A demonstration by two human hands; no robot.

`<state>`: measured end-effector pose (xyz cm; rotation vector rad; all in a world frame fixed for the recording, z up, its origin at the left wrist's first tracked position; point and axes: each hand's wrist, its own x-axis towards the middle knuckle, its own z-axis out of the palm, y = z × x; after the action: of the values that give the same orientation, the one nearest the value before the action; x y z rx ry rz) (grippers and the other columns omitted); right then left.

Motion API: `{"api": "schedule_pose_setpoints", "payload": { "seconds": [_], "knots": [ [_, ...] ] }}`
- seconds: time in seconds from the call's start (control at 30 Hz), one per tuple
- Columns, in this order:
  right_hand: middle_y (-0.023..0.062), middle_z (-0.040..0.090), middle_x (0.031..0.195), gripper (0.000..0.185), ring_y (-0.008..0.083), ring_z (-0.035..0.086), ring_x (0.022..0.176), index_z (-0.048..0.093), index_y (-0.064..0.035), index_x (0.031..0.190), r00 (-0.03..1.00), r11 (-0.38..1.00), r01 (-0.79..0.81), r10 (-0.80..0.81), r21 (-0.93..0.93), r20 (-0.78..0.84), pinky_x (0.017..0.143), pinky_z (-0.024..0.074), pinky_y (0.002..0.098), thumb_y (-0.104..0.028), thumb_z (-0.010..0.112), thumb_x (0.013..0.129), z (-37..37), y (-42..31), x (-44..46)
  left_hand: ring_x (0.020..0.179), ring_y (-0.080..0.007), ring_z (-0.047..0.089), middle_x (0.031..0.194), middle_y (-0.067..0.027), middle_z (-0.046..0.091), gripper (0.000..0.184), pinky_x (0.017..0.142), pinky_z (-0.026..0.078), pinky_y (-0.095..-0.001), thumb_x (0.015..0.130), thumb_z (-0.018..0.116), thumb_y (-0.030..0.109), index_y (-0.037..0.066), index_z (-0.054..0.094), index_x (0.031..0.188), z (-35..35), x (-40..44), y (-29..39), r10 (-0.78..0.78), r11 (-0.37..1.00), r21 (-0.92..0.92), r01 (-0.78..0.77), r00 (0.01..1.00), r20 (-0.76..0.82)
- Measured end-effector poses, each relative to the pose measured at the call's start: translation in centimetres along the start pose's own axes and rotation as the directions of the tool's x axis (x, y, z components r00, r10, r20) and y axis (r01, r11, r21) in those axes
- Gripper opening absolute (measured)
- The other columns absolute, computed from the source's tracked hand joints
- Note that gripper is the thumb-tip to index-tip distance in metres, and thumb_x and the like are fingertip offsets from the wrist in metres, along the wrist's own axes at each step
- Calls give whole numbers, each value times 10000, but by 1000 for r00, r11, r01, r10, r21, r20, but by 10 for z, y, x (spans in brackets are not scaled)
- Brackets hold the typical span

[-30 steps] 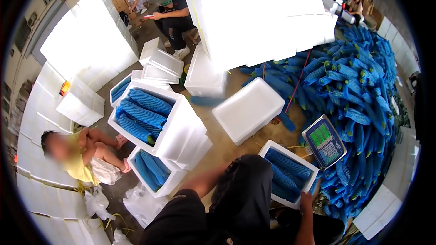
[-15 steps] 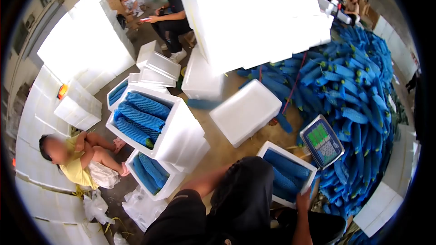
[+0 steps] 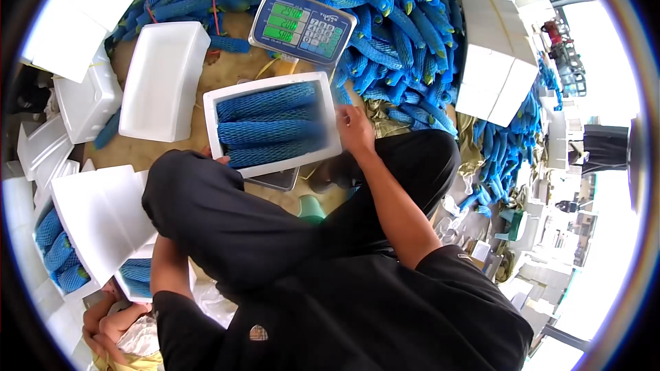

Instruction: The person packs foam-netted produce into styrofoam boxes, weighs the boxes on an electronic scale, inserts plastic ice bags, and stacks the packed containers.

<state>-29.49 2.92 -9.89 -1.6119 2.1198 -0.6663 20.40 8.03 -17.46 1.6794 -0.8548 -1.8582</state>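
A white foam box rests on a digital scale, whose lit keypad display stands just behind it. Inside lie several long vegetables in blue foam net sleeves, their right ends blurred. My left hand is closed at the box's near left corner, mostly hidden behind my knee. On the opposite side, my right hand has its fingers curled at the right wall of the box.
A large heap of blue-netted vegetables lies behind the scale. An upturned-open white box sits to the left. Filled boxes stand at lower left, near a seated person's legs. Stacked white boxes stand at right.
My view has swung down and to the right, so the box and scale now appear nearer the middle. My left hand now shows at the box; my right hand is at its right wall.
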Motion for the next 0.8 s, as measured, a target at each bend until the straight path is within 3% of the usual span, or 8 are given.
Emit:
{"api": "schedule_pose_setpoints", "payload": {
  "seconds": [0.1, 0.2, 0.23, 0.47, 0.63, 0.67, 0.7, 0.8],
  "knots": [
    [218, 683, 1250, 450, 361, 678, 1141, 640, -45, 1325, 999, 997, -32, 33, 63, -21, 987, 531, 443, -253, 686, 928, 11, 0, -5, 1278, -338, 590, 1353, -187, 648, 538, 1068, 447, -415, 964, 660, 333, 40, 586, 1409, -2, -1, 2, -12, 1000, 1, 12, 1000, -5],
    [237, 658, 1338, 472, 370, 659, 1208, 627, -37, 1338, 967, 958, -254, 253, 131, 30, 1019, 518, 435, -262, 686, 927, 29, 35, 5, 1269, -340, 595, 1342, -190, 652, 541, 1062, 449, -417, 961, 662, 334, 37, 586, 1406, -2, -3, 3, -21, 1000, 8, 21, 1000, -4],
    [215, 697, 1297, 413, 373, 679, 1185, 667, -64, 1285, 969, 967, -237, 242, 94, -42, 1003, 529, 440, -272, 689, 929, 30, 36, 4, 1266, -341, 596, 1339, -191, 653, 542, 1060, 450, -418, 959, 663, 335, 36, 586, 1405, -4, -2, 3, -24, 1000, 6, 24, 1000, -3],
    [143, 775, 1002, 266, 367, 732, 982, 721, -102, 1011, 966, 971, -240, 241, -22, 94, 880, 563, 463, -355, 715, 929, 17, 9, -1, 1243, -347, 607, 1313, -200, 663, 549, 1044, 456, -424, 951, 669, 338, 28, 587, 1397, -10, -1, 6, -41, 999, 0, 41, 999, -18],
    [197, 697, 1158, 395, 355, 703, 1086, 633, -46, 1223, 976, 963, -213, 204, 164, 73, 944, 542, 452, -386, 638, 1023, 39, 47, 10, 1227, -351, 615, 1295, -206, 670, 555, 1034, 461, -428, 946, 673, 341, 23, 587, 1392, -6, 0, 8, -29, 999, 27, 29, 999, 13],
    [160, 693, 1147, 449, 294, 695, 1078, 605, -66, 1305, 946, 953, -280, 252, 117, 205, 940, 540, 431, -413, 654, 1024, 41, 45, 15, 1224, -352, 616, 1291, -207, 671, 556, 1031, 462, -429, 944, 674, 341, 22, 587, 1391, -5, -2, 8, -21, 999, 47, 20, 1000, 17],
    [123, 691, 1140, 511, 236, 668, 1056, 592, -79, 1352, 907, 873, -345, 215, 344, 363, 931, 533, 402, -425, 705, 994, 47, 51, 18, 1221, -353, 618, 1287, -208, 673, 557, 1029, 463, -430, 943, 675, 342, 21, 588, 1390, -4, -4, 10, -13, 998, 66, 12, 1000, 21],
    [124, 689, 1145, 584, 239, 647, 1004, 587, -27, 1369, 897, 890, -301, 143, 343, 418, 899, 523, 406, -364, 778, 932, 56, 59, 27, 1211, -355, 622, 1276, -212, 677, 560, 1023, 465, -432, 940, 677, 343, 18, 588, 1387, 2, -7, 16, 6, 992, 126, -13, 998, 57]
  ]
}}
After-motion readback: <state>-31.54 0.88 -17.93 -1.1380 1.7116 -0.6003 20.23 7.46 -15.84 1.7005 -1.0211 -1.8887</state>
